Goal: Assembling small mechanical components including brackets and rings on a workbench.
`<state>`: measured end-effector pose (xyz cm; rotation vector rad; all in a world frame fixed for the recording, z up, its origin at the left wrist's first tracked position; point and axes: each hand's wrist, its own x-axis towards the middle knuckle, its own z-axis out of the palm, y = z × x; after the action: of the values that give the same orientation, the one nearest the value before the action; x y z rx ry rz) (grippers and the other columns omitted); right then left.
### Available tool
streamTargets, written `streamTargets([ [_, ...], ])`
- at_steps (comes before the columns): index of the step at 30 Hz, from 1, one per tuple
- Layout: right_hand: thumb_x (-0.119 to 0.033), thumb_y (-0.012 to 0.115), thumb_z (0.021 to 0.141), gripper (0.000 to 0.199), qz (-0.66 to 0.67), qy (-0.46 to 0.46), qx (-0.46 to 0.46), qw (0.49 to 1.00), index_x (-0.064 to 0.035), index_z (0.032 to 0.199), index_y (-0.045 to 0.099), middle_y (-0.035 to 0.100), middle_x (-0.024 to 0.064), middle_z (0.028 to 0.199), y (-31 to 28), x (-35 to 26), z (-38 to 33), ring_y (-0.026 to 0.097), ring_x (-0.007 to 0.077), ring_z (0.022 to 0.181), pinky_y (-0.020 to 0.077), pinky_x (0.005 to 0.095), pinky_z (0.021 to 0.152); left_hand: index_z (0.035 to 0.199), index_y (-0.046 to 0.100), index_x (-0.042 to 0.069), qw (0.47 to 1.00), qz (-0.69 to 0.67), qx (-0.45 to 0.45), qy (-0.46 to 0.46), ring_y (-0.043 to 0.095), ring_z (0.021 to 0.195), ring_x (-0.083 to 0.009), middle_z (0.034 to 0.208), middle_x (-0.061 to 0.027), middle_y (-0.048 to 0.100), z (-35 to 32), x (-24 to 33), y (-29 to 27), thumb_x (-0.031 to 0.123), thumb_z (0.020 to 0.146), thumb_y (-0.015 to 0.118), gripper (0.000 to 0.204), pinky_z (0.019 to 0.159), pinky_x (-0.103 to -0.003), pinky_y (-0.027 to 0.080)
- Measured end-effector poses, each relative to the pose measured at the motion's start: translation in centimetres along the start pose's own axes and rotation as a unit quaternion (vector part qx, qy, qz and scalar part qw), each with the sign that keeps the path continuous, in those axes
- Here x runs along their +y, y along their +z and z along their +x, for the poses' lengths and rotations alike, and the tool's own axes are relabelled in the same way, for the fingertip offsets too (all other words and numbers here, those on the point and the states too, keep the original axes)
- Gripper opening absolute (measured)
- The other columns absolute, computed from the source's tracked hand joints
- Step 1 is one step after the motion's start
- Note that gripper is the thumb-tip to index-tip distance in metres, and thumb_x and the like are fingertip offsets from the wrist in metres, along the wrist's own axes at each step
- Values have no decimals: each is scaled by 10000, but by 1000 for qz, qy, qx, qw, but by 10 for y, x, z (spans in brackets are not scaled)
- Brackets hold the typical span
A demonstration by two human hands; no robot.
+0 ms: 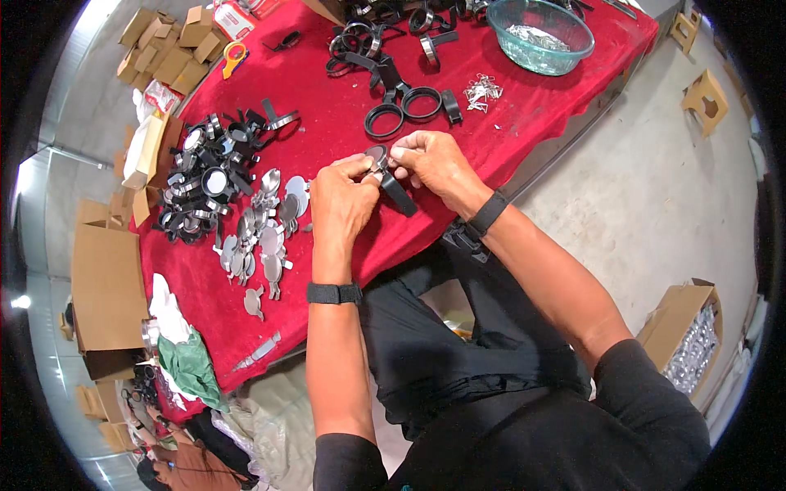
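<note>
Near the table's front edge, my left hand [344, 198] is closed round a black ring with a flat handle [399, 196], a round grey disc set in the ring. The handle points down to the right. My right hand [440, 166] pinches at the ring's edge, thumb against fingers; whatever sits between those fingertips is too small to make out. Just beyond my hands lie two empty black rings with handles [383, 121]. To their right is a small heap of bent wire clips [483, 92]. Loose grey metal discs [270, 239] are spread left of my left hand.
A red cloth [319, 114] covers the table. At left is a pile of black ring pieces [205, 184]; more lie at the far edge. A clear bowl [512, 61] holds wire clips. Cardboard boxes [106, 274] line the left side. Another person [196, 458] is at lower left.
</note>
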<state>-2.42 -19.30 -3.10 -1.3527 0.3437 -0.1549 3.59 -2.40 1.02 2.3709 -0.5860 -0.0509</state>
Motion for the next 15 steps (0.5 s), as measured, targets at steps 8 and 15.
streamTargets([
  [8,-205,708,1041,216,-43,12,5,999,6,1079,741,688,21,821,6,7,6,594,87,658,472,260,570,1215,795,11,1000,12,-18,-4,743,1215,-319,1294,-211,766,-3,8,-4,139,892,773,348,1057,-371,560],
  [15,-258,747,965,280,-117,-12,26,993,16,966,802,778,150,816,3,20,10,739,221,743,571,416,703,1224,791,10,1000,-7,-22,-19,751,1199,-312,1296,-214,764,-5,16,-2,130,897,764,349,1038,-370,570],
])
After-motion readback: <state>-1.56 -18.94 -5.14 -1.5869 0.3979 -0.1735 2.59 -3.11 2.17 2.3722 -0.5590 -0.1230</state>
